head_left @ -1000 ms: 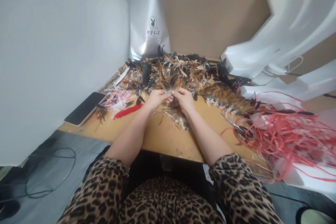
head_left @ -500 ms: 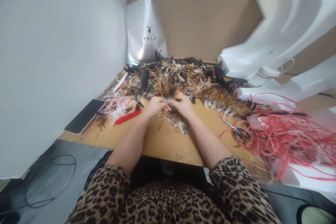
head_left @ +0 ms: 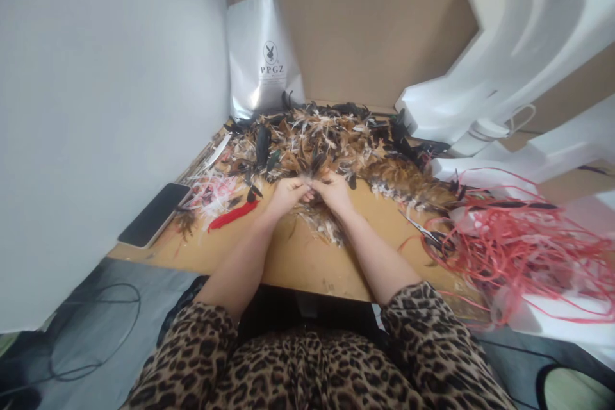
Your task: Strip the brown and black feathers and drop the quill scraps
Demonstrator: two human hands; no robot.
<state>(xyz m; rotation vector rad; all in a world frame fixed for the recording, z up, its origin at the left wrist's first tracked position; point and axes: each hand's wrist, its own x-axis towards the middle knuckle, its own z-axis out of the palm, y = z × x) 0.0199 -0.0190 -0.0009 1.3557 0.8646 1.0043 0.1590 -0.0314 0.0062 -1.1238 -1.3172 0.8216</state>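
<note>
My left hand [head_left: 287, 195] and my right hand [head_left: 335, 193] meet at the middle of the wooden table [head_left: 312, 269], fingertips pinched together. Both hold the pale base of a small feather bunch [head_left: 312, 165], whose dark and brown tips fan out away from me. Just beyond lies a wide heap of brown, black and white feathers [head_left: 331, 131]. Below my right hand, some whitish feathers [head_left: 321, 224] rest on the table. A red bundle [head_left: 234, 214] lies left of my left hand.
A phone [head_left: 154, 214] lies at the left edge beside pink and white strands [head_left: 216, 192]. Behind the heap stands a silver bag [head_left: 264, 57]. On the right are scissors [head_left: 423, 229], a brown feather strip [head_left: 413, 186] and tangled red ribbon [head_left: 528, 250].
The view has shifted slightly. My hands stay together on the feather bunch, with only a small change in finger position.
</note>
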